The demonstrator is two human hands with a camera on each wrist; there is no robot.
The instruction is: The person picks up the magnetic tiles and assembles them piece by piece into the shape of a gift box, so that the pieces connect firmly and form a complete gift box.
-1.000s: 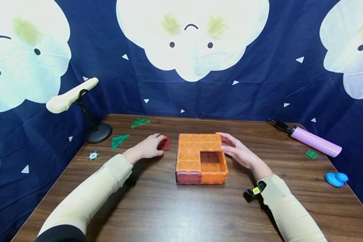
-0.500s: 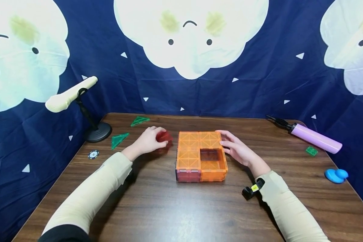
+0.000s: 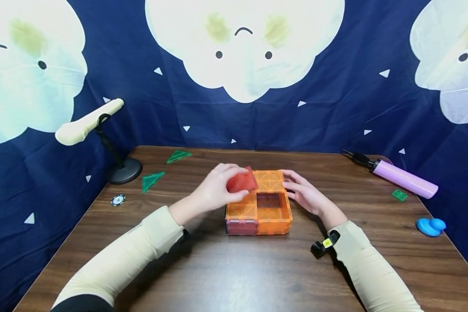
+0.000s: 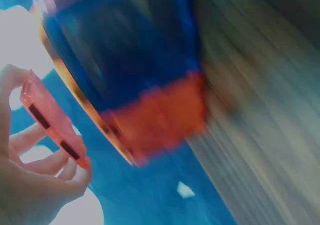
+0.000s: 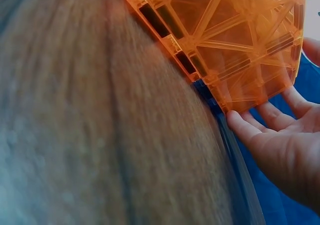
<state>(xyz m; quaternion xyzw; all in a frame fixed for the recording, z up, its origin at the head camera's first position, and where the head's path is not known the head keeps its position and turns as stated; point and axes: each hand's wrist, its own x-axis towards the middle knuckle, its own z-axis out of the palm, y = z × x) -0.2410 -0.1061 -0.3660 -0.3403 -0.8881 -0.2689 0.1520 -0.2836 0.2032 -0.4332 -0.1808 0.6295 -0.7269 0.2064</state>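
Between thumb and fingers, my left hand [image 3: 214,190] pinches a translucent red square magnetic tile [image 3: 242,182]. In the head view, that tile is raised above the back left part of a low box of magnetic tiles [image 3: 242,206]. Orange tiles cover the box's top except for a square opening at front right; a purplish-red tile fronts its left half. In the left wrist view, the red tile [image 4: 52,120] appears edge-on, apart from the box's blue and red sides. My right hand [image 3: 306,193] touches the box's back right corner, its fingertips [image 5: 237,120] against the orange side.
Two green triangular tiles [image 3: 153,182] and a poker chip [image 3: 118,199] lie at left, near a black stand [image 3: 125,170] bearing a cream-covered object. On the right are a purple hand pump [image 3: 405,178], a green brick [image 3: 399,195] and a blue knobbed object [image 3: 430,226].
My left hand has lifted the red tile off the table and carried it right, over the box. My right hand has stayed at the box's corner.
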